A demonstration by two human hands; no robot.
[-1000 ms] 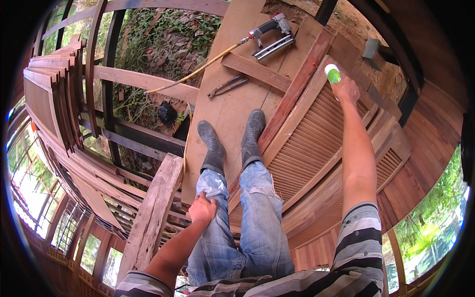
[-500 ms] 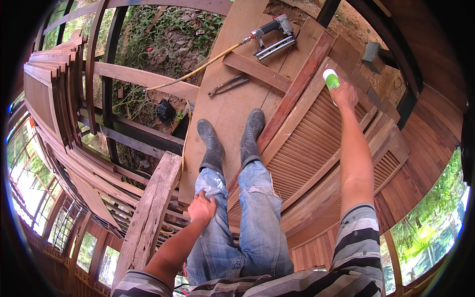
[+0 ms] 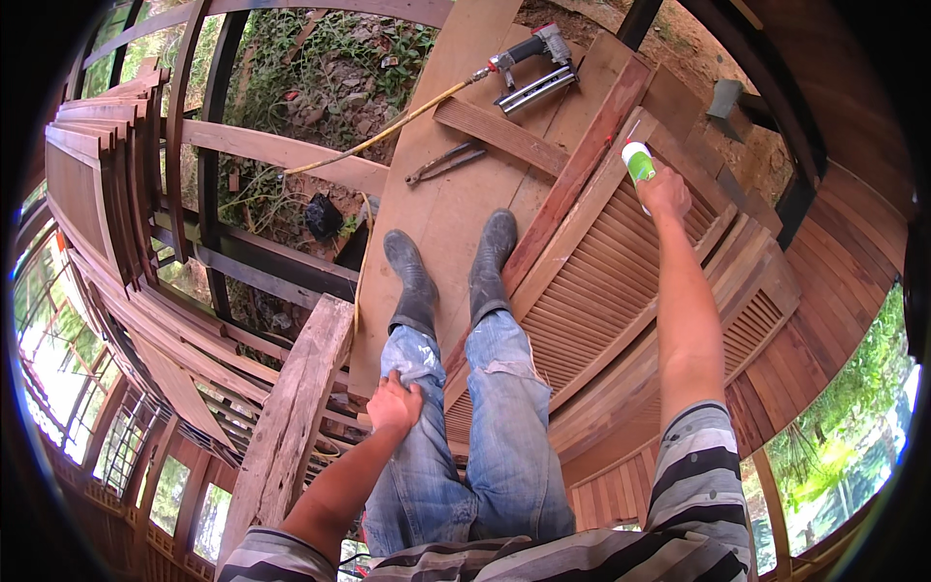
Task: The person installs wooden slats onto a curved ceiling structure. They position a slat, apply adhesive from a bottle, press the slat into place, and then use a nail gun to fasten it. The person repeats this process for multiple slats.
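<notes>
My right hand is closed round a white and green squeeze bottle. Its thin nozzle points up toward the far end of the louvered wooden shutter panel. The bottle is tilted over the panel's frame corner; whether the nozzle tip touches the wood I cannot tell. My left hand rests on my left knee, fingers loosely curled over the jeans, with no object showing in it. Beyond my boots, a pair of pincers lies on the plywood board.
A nail gun with a yellow air hose lies on the plywood at the far side. A short plank lies beside it. Stacked louvered panels stand at the left. A rough timber beam runs close to my left arm.
My right hand has moved slightly left with the bottle, bringing it nearer the panel's frame edge. My left hand stays on the knee.
</notes>
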